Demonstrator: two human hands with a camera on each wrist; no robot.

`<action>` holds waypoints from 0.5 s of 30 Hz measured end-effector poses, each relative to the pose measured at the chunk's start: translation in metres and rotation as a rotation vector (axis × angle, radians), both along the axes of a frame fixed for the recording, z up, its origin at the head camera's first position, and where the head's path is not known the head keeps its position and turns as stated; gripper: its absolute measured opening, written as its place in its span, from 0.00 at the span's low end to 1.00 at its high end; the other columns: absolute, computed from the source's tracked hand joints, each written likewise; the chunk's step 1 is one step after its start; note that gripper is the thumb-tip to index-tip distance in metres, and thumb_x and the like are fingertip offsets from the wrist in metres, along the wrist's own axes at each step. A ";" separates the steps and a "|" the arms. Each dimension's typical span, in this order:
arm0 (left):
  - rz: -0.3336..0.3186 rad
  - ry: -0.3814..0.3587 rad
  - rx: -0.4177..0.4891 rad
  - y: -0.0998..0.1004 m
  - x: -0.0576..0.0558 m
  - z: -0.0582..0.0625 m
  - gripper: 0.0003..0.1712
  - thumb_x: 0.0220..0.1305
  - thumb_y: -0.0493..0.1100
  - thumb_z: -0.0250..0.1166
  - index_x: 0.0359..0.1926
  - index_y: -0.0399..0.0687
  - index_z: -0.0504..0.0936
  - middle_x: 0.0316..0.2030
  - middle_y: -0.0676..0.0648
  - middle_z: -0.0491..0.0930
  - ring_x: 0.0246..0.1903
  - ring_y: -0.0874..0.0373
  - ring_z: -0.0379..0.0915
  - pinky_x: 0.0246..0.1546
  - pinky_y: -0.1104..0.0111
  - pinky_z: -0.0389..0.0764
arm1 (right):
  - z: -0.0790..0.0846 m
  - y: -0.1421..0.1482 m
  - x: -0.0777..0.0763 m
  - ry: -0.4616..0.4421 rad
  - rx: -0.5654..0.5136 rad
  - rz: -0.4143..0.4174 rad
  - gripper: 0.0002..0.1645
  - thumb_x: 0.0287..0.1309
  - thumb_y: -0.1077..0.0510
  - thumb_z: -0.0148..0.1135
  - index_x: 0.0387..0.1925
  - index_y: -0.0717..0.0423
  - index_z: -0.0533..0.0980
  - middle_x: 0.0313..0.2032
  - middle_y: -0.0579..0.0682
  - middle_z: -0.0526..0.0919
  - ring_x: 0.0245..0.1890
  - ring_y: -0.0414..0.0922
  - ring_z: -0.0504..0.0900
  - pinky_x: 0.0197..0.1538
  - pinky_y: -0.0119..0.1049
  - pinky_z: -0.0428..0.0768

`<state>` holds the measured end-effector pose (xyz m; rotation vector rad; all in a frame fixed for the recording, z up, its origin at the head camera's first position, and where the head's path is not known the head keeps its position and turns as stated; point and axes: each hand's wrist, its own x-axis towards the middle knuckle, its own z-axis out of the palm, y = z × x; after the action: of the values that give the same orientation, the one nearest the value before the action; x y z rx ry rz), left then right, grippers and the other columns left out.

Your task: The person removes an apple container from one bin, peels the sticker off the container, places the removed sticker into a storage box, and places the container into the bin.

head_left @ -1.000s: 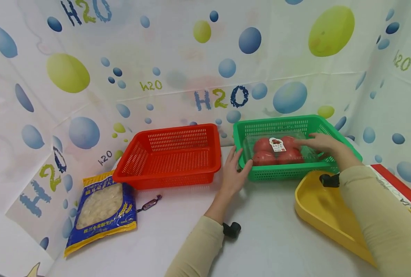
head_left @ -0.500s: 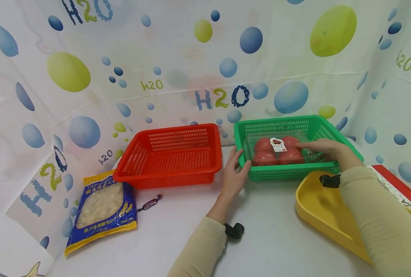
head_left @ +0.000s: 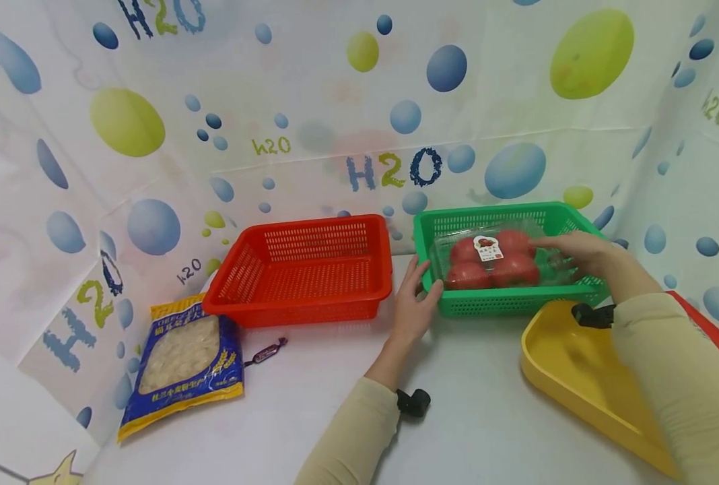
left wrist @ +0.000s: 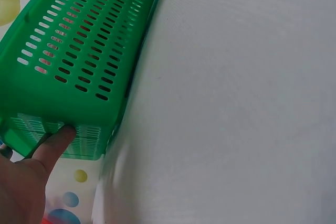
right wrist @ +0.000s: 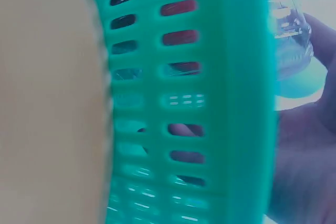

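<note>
Fingers apart, left hand point(head_left: 412, 313) against slotted basket point(head_left: 505, 306); right hand point(head_left: 586, 253) clamped on clear box point(head_left: 488, 250)

Wrist views near green basket point(head_left: 511, 305)

Soft, bright, even light fills the head view, leaving faint, soft-edged shadows on the smooth white counter point(head_left: 474, 404). Small glints dot the clear plastic box of round red produce point(head_left: 487, 259). Wide-angle distortion stretches the lower corners. The left wrist view is greyer but fairly crisp on the slotted green plastic basket point(left wrist: 68, 98). The right wrist view is hazy, blurred and bluish, turning the basket turquoise, with washed-out white around the shadowed right hand point(right wrist: 310, 166).
</note>
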<state>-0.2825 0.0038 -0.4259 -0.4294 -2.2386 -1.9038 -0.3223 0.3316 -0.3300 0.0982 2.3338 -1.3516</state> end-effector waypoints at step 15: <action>-0.014 -0.015 -0.007 -0.001 0.001 0.002 0.33 0.72 0.48 0.61 0.75 0.54 0.66 0.78 0.59 0.52 0.71 0.56 0.58 0.61 0.58 0.75 | 0.008 -0.007 0.001 0.013 -0.422 -0.024 0.31 0.74 0.43 0.51 0.62 0.44 0.45 0.73 0.60 0.30 0.72 0.70 0.45 0.61 0.69 0.69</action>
<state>-0.2816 0.0028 -0.4237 -0.4345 -2.2581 -1.9130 -0.3214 0.3245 -0.3223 -0.0122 2.0109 -1.8264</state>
